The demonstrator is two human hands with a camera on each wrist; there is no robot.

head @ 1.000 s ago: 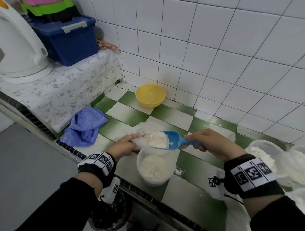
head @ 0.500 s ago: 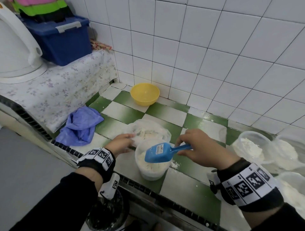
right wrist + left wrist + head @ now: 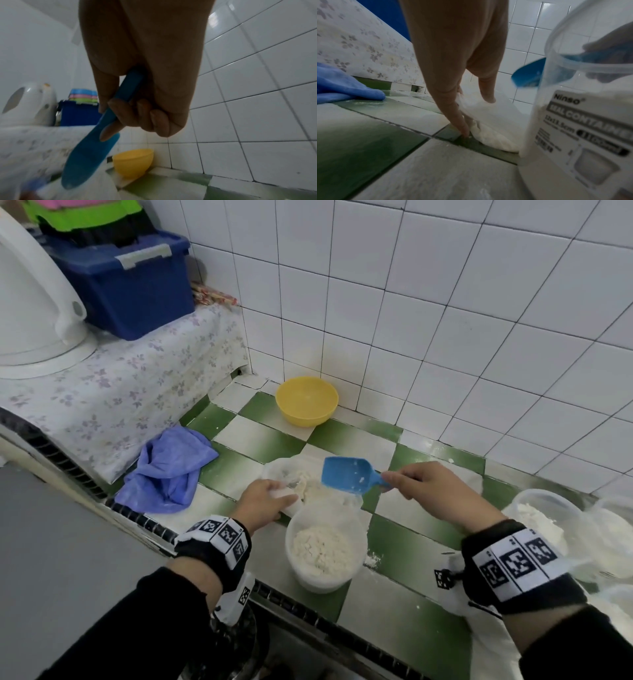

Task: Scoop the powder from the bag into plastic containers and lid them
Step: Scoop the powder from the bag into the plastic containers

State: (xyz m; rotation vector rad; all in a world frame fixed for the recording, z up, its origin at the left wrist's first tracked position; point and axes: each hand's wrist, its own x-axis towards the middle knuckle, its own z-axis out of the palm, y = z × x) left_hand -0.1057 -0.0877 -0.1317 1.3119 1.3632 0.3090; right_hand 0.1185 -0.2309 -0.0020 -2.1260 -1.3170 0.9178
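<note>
- Head view: the right hand point(image 3: 433, 491) is gripping the almost empty blue scoop point(image 3: 349, 474) over the bag point(image 3: 291, 474), probably to dig more powder. The container point(image 3: 325, 549) is sitting part full on the green and white tiled counter point(image 3: 411, 604).
- Left wrist view: the left hand point(image 3: 460, 56) is pinching the bag's edge, probably keeping it open.
- Right wrist view: curled fingers point(image 3: 145, 115) are wrapping the handle; white wall tiles point(image 3: 257, 94) are standing behind.

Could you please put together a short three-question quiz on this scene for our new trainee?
1. True or false: the blue plastic scoop in the right hand carries a full heap of powder.
2. What does the left hand hold? A) the clear plastic powder bag B) the yellow plastic bowl C) the crumpled blue cloth
3. Fill in: the round clear plastic container nearest the person is partly filled and has no ____ on it.

Key: 1 false, only traces cling; 2 A; 3 lid.
</note>
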